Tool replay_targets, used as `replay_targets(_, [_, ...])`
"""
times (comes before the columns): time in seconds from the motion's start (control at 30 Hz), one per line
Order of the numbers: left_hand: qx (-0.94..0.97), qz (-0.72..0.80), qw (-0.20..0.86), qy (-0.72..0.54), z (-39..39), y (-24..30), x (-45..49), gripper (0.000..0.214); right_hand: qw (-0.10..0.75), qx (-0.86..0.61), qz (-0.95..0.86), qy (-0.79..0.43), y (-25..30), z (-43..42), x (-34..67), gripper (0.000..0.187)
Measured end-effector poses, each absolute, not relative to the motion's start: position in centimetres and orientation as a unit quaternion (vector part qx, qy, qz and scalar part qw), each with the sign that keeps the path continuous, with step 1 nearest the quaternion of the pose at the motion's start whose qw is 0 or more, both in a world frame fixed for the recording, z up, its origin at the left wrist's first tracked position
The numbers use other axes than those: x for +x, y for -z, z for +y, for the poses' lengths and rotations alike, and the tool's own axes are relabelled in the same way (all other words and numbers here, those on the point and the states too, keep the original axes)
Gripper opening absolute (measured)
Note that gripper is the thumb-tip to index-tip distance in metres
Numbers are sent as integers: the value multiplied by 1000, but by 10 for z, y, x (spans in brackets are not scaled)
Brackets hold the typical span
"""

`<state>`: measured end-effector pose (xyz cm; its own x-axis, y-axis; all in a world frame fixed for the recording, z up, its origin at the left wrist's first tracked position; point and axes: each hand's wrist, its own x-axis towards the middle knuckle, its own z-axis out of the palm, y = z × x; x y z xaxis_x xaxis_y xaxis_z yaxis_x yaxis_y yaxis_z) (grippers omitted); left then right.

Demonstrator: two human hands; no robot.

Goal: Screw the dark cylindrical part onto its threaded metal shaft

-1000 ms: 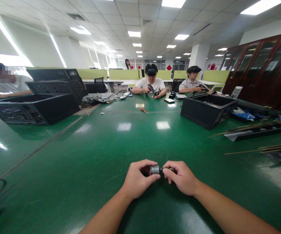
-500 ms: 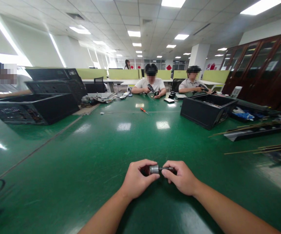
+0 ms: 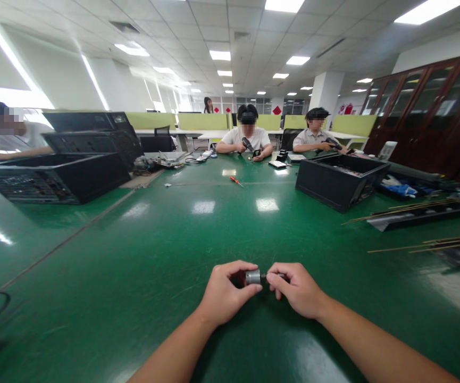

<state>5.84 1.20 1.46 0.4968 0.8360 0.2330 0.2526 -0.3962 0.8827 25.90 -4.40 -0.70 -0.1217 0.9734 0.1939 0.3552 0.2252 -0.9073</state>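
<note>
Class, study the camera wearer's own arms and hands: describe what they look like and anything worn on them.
The left hand and right hand are both ungloved, with no ring visible on the fingers that show. The left forearm and right forearm are bare to the picture's edge: no sleeve, watch, bracelet or cable shows, and no clear marking.

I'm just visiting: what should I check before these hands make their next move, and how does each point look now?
1. Left hand grips the cylinder: ok, between thumb and fingers.
2. Right hand holds the shaft: ok, pinched at the fingertips.
3. Cylinder and shaft lined up: ok, roughly.
4. Shaft fastened firmly to the cylinder: cannot tell.
5. Hands raised off the table: cannot tell.
6. Screwdriver lying apart from both hands: ok, farther up the table.
</note>
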Motion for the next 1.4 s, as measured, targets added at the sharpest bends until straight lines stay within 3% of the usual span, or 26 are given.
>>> replay_targets(0.5, [757,355,411,-362,14,-12,58,28,441,-496,-650,-369,8,-43,261,25])
replay_targets(1.4, [767,352,361,-397,14,-7,57,29,450,-523,-681,-245,0,-48,258,12])
